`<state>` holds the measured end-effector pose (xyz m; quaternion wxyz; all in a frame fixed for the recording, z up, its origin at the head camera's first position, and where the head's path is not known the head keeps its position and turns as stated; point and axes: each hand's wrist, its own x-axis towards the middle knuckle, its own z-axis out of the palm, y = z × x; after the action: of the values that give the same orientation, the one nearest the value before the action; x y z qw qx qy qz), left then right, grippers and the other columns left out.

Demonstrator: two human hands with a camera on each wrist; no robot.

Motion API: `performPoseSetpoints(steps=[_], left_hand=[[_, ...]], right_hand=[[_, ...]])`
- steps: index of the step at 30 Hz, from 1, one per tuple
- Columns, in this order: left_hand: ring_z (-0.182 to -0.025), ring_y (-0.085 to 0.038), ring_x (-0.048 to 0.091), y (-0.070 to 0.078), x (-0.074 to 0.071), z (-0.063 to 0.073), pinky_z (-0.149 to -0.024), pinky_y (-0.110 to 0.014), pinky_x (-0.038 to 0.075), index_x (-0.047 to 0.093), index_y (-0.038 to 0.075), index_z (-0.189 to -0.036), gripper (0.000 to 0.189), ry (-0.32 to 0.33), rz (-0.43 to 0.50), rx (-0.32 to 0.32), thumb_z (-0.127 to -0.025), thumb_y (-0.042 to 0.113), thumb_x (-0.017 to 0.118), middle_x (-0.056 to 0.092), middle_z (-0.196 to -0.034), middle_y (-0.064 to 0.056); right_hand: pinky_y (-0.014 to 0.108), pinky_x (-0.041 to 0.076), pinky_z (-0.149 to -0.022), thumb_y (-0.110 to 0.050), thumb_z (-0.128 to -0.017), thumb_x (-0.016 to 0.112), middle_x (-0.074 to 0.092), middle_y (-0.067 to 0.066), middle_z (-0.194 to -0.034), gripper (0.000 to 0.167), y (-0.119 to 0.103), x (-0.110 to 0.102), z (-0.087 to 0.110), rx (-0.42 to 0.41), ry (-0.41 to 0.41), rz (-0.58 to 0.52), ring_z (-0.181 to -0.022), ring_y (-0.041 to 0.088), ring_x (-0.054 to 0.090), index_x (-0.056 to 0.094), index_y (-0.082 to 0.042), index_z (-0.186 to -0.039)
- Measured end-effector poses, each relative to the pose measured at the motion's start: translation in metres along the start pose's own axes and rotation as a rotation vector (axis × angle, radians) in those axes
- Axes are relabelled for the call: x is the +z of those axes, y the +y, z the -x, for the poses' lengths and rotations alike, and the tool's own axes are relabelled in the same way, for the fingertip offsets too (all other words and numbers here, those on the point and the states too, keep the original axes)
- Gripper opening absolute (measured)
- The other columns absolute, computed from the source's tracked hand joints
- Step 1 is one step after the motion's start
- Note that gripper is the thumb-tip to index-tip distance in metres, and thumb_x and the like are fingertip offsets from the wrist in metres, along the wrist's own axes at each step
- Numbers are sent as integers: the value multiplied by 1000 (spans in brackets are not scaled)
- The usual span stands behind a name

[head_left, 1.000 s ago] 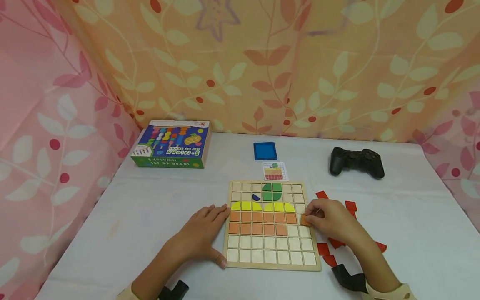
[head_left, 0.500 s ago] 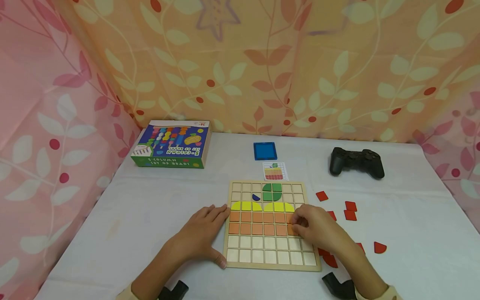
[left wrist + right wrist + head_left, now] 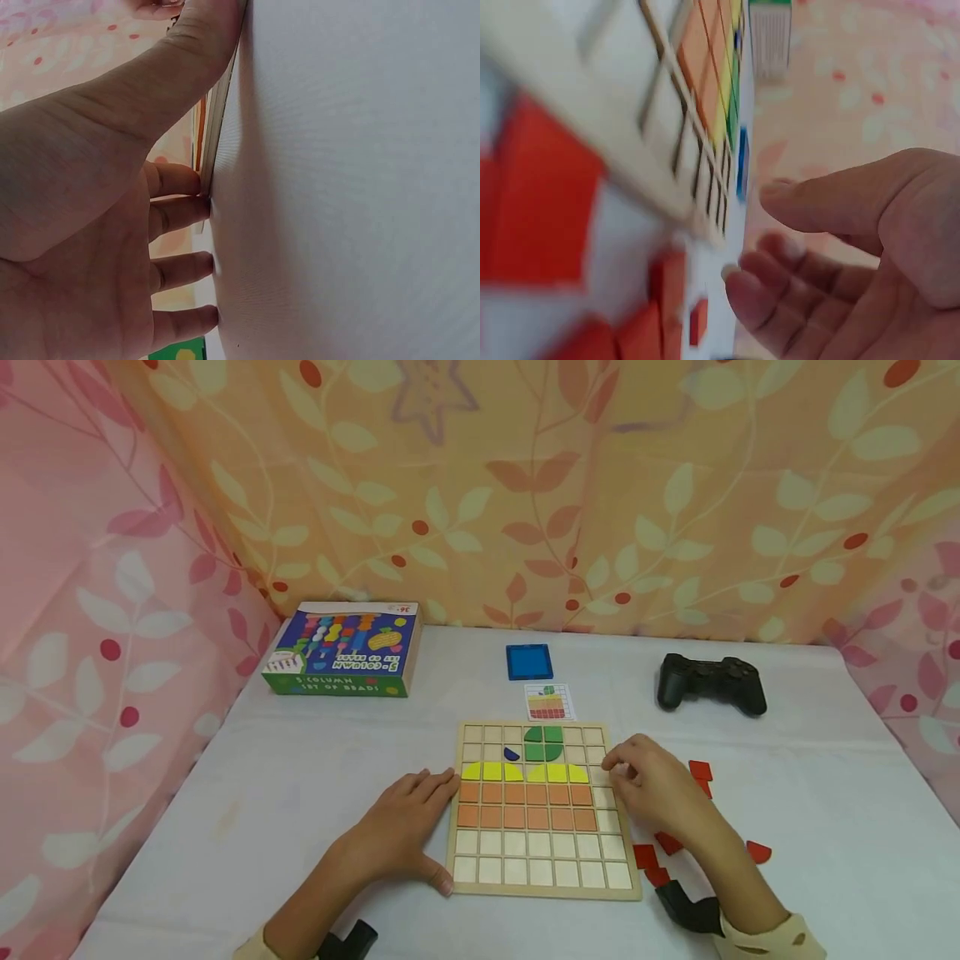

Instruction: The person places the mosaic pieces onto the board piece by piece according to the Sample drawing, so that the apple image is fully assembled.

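A wooden grid board [image 3: 546, 893] lies on the white table, with green, blue and yellow pieces in its upper rows. Two rows of orange square tiles [image 3: 537, 817] fill cells below the yellow half-round pieces [image 3: 492, 772]. My left hand [image 3: 401, 827] rests at the board's left side, fingers straight and thumb by the lower corner; in the left wrist view the fingertips [image 3: 201, 211] touch the cloth beside the board's edge. My right hand [image 3: 660, 785] hovers by the board's right edge, fingers loosely bent. The right wrist view shows a gap between thumb [image 3: 810, 204] and fingers, nothing held.
Several red pieces [image 3: 645, 857] lie scattered right of the board, some partly hidden by the right forearm. Behind the board are a small pattern card [image 3: 549, 702] and a blue tray [image 3: 529, 662]. A black game controller [image 3: 711, 683] stands back right, a bead-set box [image 3: 341, 647] back left.
My right hand carried an orange tile to the second orange row's right end, let it go there, then drew back right and away. The left hand stayed put.
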<state>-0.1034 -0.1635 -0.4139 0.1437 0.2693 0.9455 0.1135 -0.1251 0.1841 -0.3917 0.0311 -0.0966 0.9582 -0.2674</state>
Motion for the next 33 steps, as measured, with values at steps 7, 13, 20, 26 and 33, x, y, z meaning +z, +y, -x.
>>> performPoseSetpoints(steps=[7, 13, 20, 26, 33], left_hand=[[-144, -39, 29, 0, 0, -1, -116, -55, 25, 35, 8, -156, 133, -5, -4, -1, -52, 75, 83, 33, -160, -11], [-144, -39, 29, 1, -1, -1, -116, -54, 25, 35, 9, -156, 133, -2, -16, 1, -52, 76, 82, 34, -160, -10], [-144, -39, 29, 0, 0, -1, -116, -55, 25, 35, 9, -156, 134, -6, 1, -12, -50, 77, 80, 34, -160, -10], [-145, -38, 28, -1, 0, -1, -117, -53, 24, 34, 9, -156, 134, -6, -7, -8, -51, 78, 80, 33, -161, -9], [-145, -38, 29, -1, 0, -1, -116, -54, 24, 34, 10, -156, 134, -4, -9, -6, -51, 79, 79, 33, -161, -9]], right_hand=[[65, 46, -93, -4, -87, 70, 52, 30, -131, 43, 30, -12, -15, 75, -57, 186, -113, 47, 51, 64, 1, -129], [58, 50, -90, 2, -84, 72, 61, 24, -112, 33, 38, -11, -17, 100, -61, 172, -97, 38, 58, 69, 5, -118], [44, 54, -73, -1, -83, 78, 57, 10, -87, 19, 35, -15, -17, 131, -96, 120, -80, 26, 53, 66, -4, -96], [51, 53, -79, 1, -85, 76, 64, 10, -90, 18, 34, -16, -16, 99, -76, 68, -84, 29, 55, 71, -3, -102], [47, 54, -77, -1, -88, 73, 66, 7, -89, 19, 27, -16, -13, 91, -20, 29, -82, 26, 56, 70, -4, -107]])
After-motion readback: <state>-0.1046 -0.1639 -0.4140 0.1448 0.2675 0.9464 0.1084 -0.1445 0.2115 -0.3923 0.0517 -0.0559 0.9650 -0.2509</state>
